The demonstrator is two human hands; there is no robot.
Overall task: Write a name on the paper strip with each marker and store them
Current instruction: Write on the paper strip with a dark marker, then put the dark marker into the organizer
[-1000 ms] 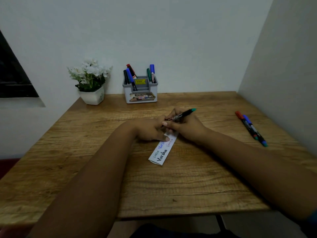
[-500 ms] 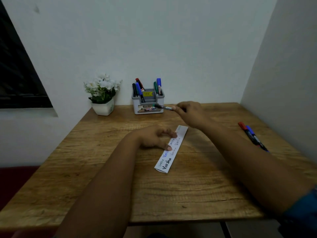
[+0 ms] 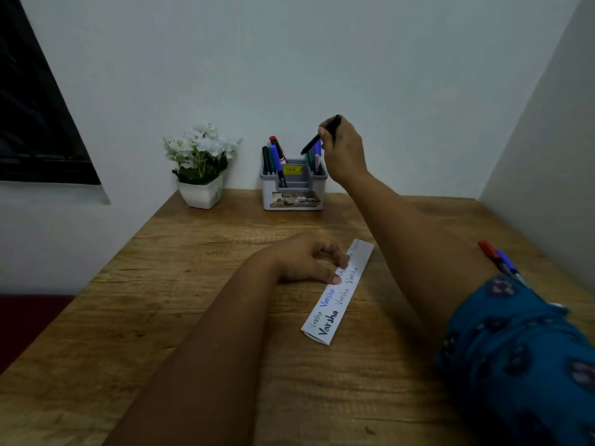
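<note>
Grainy matt wood table (image 3: 193,317); paper strip (image 3: 338,304); holder (image 3: 293,191) probably plastic.

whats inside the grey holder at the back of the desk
The grey holder has markers standing in its left and right compartments. Its walls hide their lower ends, and the right hand partly covers the right group.

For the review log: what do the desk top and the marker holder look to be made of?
Desk top: wood or a wood-look laminate, matte; brown grain streaks run across it, and the picture cannot settle which. Marker holder: moulded plastic, light grey, smooth with a slight sheen, with a printed label on the front and a yellow sticker above.
</note>
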